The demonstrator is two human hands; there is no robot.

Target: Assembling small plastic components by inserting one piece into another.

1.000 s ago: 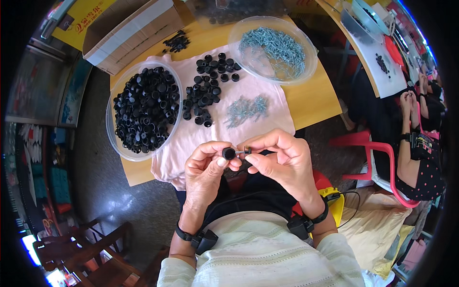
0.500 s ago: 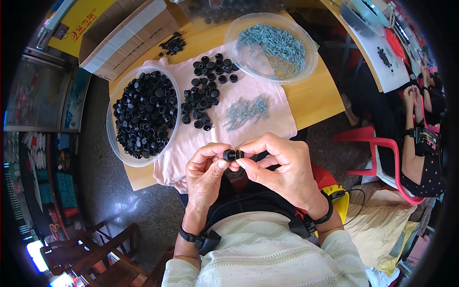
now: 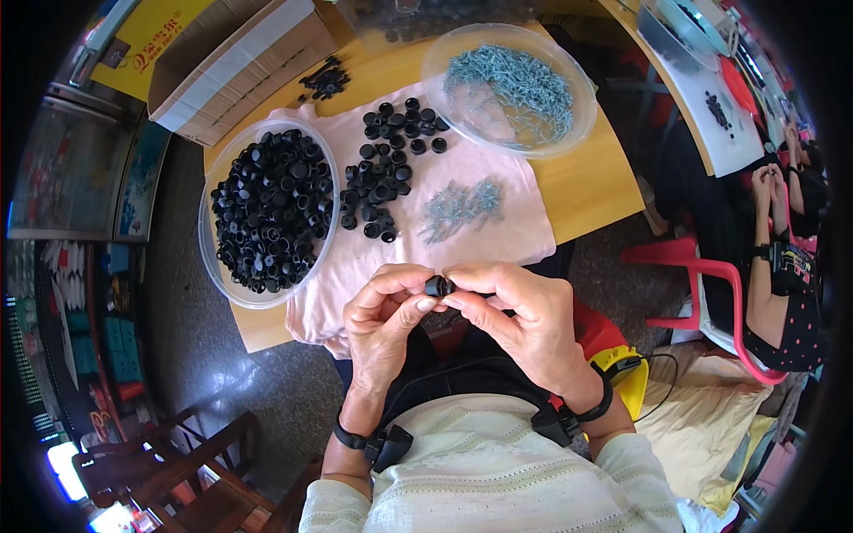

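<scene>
Just in front of the table's near edge, both hands meet at a small round black plastic cap. My left hand pinches its left side between thumb and fingers. On the other side, my right hand grips a dark part at the cap's right end, mostly hidden by the fingertips. Beyond them, loose black caps lie on a pink cloth beside a small heap of silvery screws. To the left, a clear round tub is full of similar black caps.
A clear round tub of screws stands at the far right of the table. Small black parts lie near a cardboard box at the far left. Rightward are a red chair and another person's arm.
My right hand has shifted slightly left, closing the gap between the two parts, and the cap has turned a little. The view has moved slightly.
</scene>
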